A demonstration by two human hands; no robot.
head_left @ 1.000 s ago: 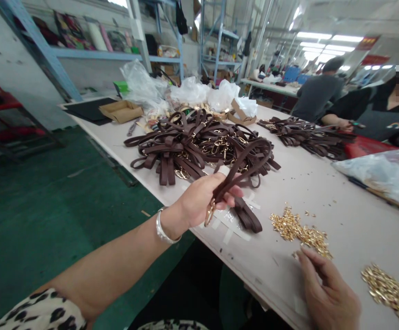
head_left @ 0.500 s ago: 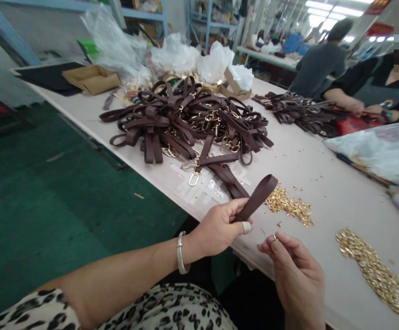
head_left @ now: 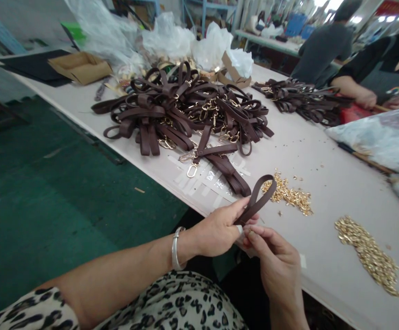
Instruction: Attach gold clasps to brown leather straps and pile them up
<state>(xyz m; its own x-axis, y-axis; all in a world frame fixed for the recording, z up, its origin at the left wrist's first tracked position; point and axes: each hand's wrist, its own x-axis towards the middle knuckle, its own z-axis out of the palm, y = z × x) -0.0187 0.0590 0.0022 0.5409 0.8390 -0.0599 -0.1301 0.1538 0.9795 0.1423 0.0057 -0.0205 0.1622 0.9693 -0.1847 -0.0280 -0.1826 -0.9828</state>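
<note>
My left hand [head_left: 216,229] is closed round a dark brown leather strap [head_left: 266,201], whose folded loop stands up beyond the fingers. A pale band wraps my left thumb. Against that thumb, at the lower end of the strap, my right hand [head_left: 277,256] pinches a small gold stud, mostly hidden by the fingertips. Just beyond the loop lies a loose heap of small gold studs [head_left: 294,197]. Farther right is a second pile of small gold metal pieces [head_left: 368,256]. Another folded strap [head_left: 232,176] rests on the table beyond my left hand.
A large tangle of brown straps with gold clasps [head_left: 182,110] covers the table's middle. Clear plastic bags [head_left: 168,39] and an open cardboard box [head_left: 79,68] stand behind. At the right, a co-worker's hands [head_left: 366,98] are by more straps [head_left: 296,98]. A filled plastic bag [head_left: 385,137] lies nearer.
My right hand has moved left and up to the strap, its fingertips now meeting my left thumb. The strap's loop has turned and shows more open. The view has shifted slightly.
</note>
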